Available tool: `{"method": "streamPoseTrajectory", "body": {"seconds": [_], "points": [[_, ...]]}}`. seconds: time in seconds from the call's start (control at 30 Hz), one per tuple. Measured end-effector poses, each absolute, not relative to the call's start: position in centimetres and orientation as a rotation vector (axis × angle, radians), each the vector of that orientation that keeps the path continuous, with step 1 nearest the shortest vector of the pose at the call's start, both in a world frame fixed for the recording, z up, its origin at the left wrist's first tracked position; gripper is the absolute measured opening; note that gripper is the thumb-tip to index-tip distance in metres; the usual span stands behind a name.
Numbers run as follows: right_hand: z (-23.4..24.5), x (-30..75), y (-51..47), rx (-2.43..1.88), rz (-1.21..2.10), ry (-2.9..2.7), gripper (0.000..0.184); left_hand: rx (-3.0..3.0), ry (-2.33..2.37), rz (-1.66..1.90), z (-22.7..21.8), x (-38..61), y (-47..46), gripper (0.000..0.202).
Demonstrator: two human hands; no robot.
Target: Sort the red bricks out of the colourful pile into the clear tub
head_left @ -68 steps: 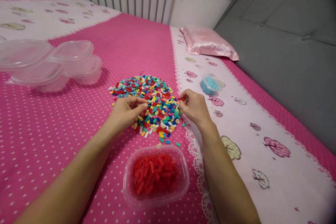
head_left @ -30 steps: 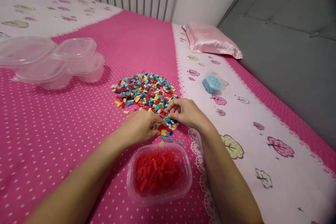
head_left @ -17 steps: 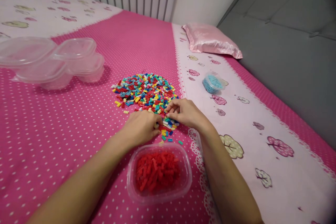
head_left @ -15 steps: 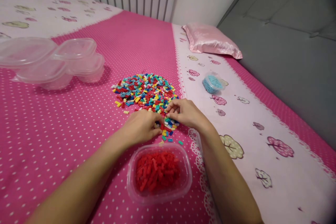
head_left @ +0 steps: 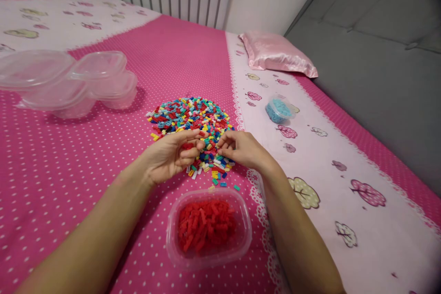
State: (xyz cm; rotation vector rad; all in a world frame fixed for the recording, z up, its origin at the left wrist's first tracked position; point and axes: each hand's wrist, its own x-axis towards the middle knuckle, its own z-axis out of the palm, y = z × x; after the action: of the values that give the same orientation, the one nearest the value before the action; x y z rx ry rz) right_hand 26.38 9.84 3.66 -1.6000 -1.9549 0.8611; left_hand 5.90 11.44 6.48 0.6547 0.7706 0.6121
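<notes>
A heap of small building bricks (head_left: 188,117) in many colours lies on the pink bedspread. My left hand (head_left: 174,154), at the heap's near left side, is turned partly palm up. Its curled fingers hold red bricks (head_left: 188,146), one of them between thumb and fingertips. On the heap's right edge rests my right hand (head_left: 240,148), fingertips pinched down among the bricks; what they grip, if anything, is hidden. Nearer to me, between my forearms, stands a clear plastic tub (head_left: 244,239) filled with red bricks.
Clear lidded tubs (head_left: 79,85) are stacked at the left. A small tub of light blue bricks (head_left: 279,109) sits to the right on the white printed strip. Farther off are a pink pillow (head_left: 277,54) and a grey padded headboard (head_left: 372,46).
My left hand has lifted off the bricks and rolled palm up, bringing red bricks in its fingers into sight. My right hand has hardly moved.
</notes>
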Motion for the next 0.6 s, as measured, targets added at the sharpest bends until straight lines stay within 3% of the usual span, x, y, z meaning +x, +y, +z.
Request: {"method": "streamPoseTrajectory", "body": {"seconds": [0.17, 0.3, 0.43, 0.6], "points": [[3.6, 26.4, 9.9, -1.599, 0.851, -1.966, 0.007, 0.511, 0.733, 0.577, 7.1, 5.5, 11.8, 0.031], [3.7, 26.4, 9.9, -1.605, 0.872, -1.954, 0.008, 0.600, 0.790, 0.629, 7.0, 5.8, 11.5, 0.030], [3.7, 26.4, 9.9, -1.601, 0.891, -1.948, 0.008, 0.984, 0.908, 0.694, 6.0, 6.4, 11.0, 0.017], [3.8, 26.3, 9.9, -1.584, 0.876, -1.963, 0.009, 1.603, 1.002, 0.522, 4.5, 6.9, 10.9, 0.013]]}}
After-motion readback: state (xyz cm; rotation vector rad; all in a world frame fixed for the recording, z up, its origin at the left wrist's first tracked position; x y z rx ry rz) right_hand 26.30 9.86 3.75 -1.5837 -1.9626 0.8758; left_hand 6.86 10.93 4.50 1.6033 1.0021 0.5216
